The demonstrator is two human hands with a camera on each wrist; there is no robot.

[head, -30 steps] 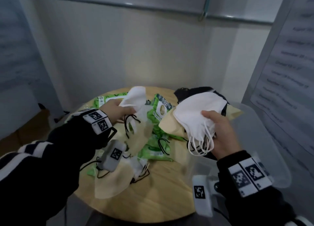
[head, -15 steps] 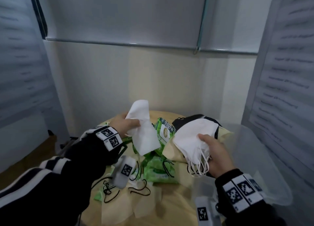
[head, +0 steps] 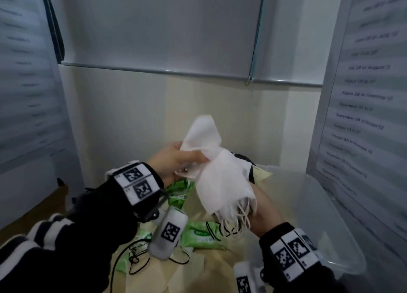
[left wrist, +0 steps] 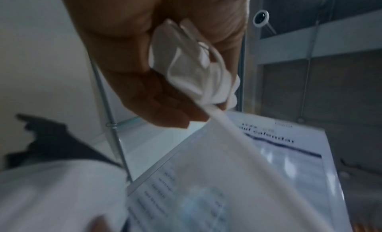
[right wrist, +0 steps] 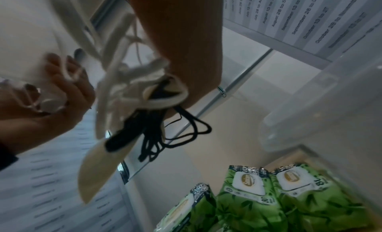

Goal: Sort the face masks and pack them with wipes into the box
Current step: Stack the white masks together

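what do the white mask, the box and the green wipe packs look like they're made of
White mask: soft matte non-woven fabric, probably; it creases where the left hand grips it.
Box: frosted translucent plastic; the surface beneath shows faintly through its wall.
Wipe packs: glossy printed plastic film, wrinkled, with highlights.

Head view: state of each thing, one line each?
left hand: grips single white mask, raised
right hand: holds stack of masks, ear loops dangling
clear box: open, no lid on it
wipes packs: lying on table, unpacked
beige masks: loose on table
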